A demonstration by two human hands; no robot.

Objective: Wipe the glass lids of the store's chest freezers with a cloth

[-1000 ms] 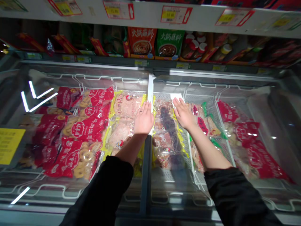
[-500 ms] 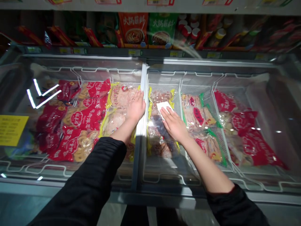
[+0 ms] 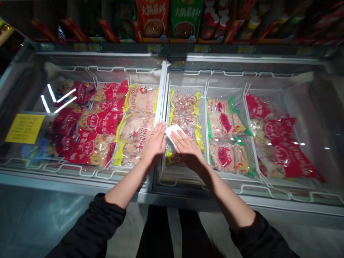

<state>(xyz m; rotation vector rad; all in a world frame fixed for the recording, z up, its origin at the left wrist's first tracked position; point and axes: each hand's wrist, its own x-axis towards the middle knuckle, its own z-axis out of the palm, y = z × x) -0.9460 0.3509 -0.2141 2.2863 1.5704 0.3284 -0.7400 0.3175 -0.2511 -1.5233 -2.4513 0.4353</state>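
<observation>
My right hand (image 3: 189, 148) lies with its fingers over a folded white cloth (image 3: 173, 129), pressing it to the glass lid of a chest freezer, just right of the middle frame bar (image 3: 162, 96). Flat on the left side of that bar rests my left hand (image 3: 156, 141), fingers stretched out and nothing in them. Beneath the glass by my right hand are yellow-edged packs of meat (image 3: 185, 105). Similar yellow-edged packs (image 3: 141, 98) lie under the glass by my left hand.
Red bags (image 3: 100, 122) fill the freezer's left baskets, and green-edged packs (image 3: 225, 123) and more red bags (image 3: 285, 154) its right ones. A yellow notice (image 3: 25, 128) is at the left. Behind the freezer, a shelf holds sauce packets (image 3: 185, 19) and jars (image 3: 252, 23).
My right hand has slid the cloth left and toward me, close to the middle bar. My left hand has come nearer along the bar. The view has tilted down.
</observation>
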